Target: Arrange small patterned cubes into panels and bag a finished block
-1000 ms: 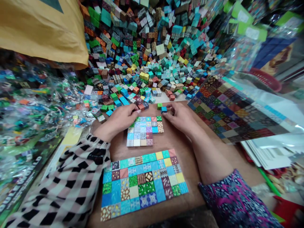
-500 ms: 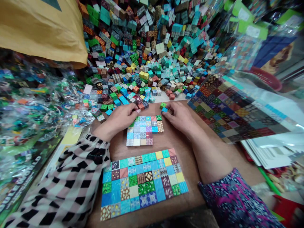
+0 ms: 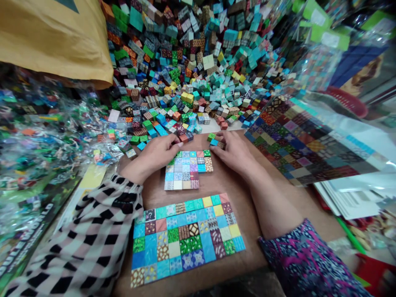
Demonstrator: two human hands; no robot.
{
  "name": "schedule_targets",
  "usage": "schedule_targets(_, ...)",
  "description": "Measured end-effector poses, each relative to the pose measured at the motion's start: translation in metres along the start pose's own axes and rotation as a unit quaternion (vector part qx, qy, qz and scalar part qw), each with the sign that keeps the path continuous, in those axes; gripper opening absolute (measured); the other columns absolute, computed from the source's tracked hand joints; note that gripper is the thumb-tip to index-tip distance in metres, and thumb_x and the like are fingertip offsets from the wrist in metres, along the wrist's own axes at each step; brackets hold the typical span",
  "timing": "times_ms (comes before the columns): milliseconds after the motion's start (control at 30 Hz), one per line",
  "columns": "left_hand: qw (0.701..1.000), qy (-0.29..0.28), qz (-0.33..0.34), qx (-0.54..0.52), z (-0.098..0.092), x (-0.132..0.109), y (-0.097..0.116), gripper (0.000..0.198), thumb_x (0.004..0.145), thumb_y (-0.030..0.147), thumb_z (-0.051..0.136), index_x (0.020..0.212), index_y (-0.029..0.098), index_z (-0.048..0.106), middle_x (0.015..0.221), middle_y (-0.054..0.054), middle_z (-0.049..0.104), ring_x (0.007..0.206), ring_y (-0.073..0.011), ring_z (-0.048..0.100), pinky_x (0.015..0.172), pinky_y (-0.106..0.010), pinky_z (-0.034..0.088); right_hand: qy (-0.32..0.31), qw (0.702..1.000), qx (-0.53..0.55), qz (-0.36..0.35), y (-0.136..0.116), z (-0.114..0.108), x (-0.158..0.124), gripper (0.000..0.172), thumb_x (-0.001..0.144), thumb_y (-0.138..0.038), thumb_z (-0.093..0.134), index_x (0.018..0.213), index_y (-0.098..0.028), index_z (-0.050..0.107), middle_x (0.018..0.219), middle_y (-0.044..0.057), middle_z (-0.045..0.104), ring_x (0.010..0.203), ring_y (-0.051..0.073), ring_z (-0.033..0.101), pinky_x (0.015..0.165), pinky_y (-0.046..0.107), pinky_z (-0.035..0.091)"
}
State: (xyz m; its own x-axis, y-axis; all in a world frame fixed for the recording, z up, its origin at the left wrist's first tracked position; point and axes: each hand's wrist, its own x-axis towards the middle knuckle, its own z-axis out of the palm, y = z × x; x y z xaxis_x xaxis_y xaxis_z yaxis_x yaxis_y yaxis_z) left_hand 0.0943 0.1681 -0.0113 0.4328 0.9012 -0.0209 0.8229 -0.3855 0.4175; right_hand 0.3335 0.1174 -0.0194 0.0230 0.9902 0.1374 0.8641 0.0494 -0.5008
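Note:
My left hand (image 3: 161, 150) lies palm down at the upper left corner of a small patch of patterned cubes (image 3: 185, 169), its fingers curled inward. Reddish-brown cubes (image 3: 184, 137) sit just beyond its fingertips; anything inside the fingers is hidden. Across the patch, my right hand (image 3: 233, 149) pinches a blue and brown-striped block (image 3: 217, 143) between thumb and fingers. A green cube (image 3: 211, 136) is right beside that block. Nearer to me, a larger slanted rectangle of cubes (image 3: 185, 235) lies flat, its rows close together in blue, green, brown and yellow.
A big heap of loose cubes (image 3: 198, 74) fills the back of the brown board (image 3: 225, 181). Small plastic-bagged items (image 3: 52, 136) crowd the left, below a yellow bag (image 3: 55, 45). At right lie a bagged sheet of cubes (image 3: 297, 144) and white cards (image 3: 343, 198).
My right hand has shifted very slightly, and the brown-striped part of its block shows more. The left hand and both cube layouts look the same.

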Motion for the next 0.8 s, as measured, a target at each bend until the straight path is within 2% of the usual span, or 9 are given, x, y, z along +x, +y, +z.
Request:
schedule_targets(233, 1.000, -0.001, 0.000, -0.013, -0.0005, -0.0006, 0.0021, 0.034, 0.091, 0.045, 0.042, 0.101, 0.021, 0.064, 0.080, -0.003, 0.067, 0.073, -0.0208, 0.060, 0.066, -0.031, 0.041, 0.001, 1.000, -0.001, 0.009, -0.0021, 0.0003, -0.0002, 0.031, 0.084, -0.031, 0.064, 0.112, -0.019, 0.058, 0.114, 0.014, 0.060, 0.104, 0.030, 0.058, 0.086, 0.044, 0.047)
schedule_targets(467, 1.000, -0.008, -0.006, -0.022, -0.0016, -0.0016, 0.0031, 0.035, 0.090, 0.045, 0.043, 0.101, 0.019, 0.064, 0.080, -0.004, 0.066, 0.071, -0.0211, 0.059, 0.066, -0.032, 0.040, -0.031, 0.999, -0.024, -0.003, -0.0030, -0.0010, -0.0006, 0.027, 0.089, -0.033, 0.058, 0.112, -0.020, 0.062, 0.116, 0.014, 0.058, 0.109, 0.031, 0.057, 0.089, 0.044, 0.045)
schedule_targets(633, 0.999, -0.003, -0.004, -0.033, -0.0015, -0.0023, 0.0029, 0.035, 0.089, 0.045, 0.043, 0.098, 0.019, 0.065, 0.078, -0.004, 0.066, 0.070, -0.0204, 0.058, 0.063, -0.031, 0.039, -0.014, 1.000, -0.025, 0.007, -0.0031, 0.0000, 0.0002, 0.030, 0.088, -0.033, 0.059, 0.114, -0.019, 0.061, 0.116, 0.014, 0.059, 0.105, 0.031, 0.058, 0.086, 0.044, 0.046)
schedule_targets(800, 1.000, 0.000, 0.002, -0.031, -0.0011, -0.0021, 0.0030, 0.036, 0.090, 0.046, 0.043, 0.098, 0.018, 0.064, 0.077, -0.003, 0.065, 0.069, -0.0199, 0.057, 0.063, -0.030, 0.038, -0.014, 0.999, -0.029, -0.012, -0.0008, 0.0016, 0.0007, 0.024, 0.089, -0.033, 0.057, 0.108, -0.019, 0.062, 0.111, 0.013, 0.061, 0.104, 0.030, 0.058, 0.086, 0.043, 0.046)
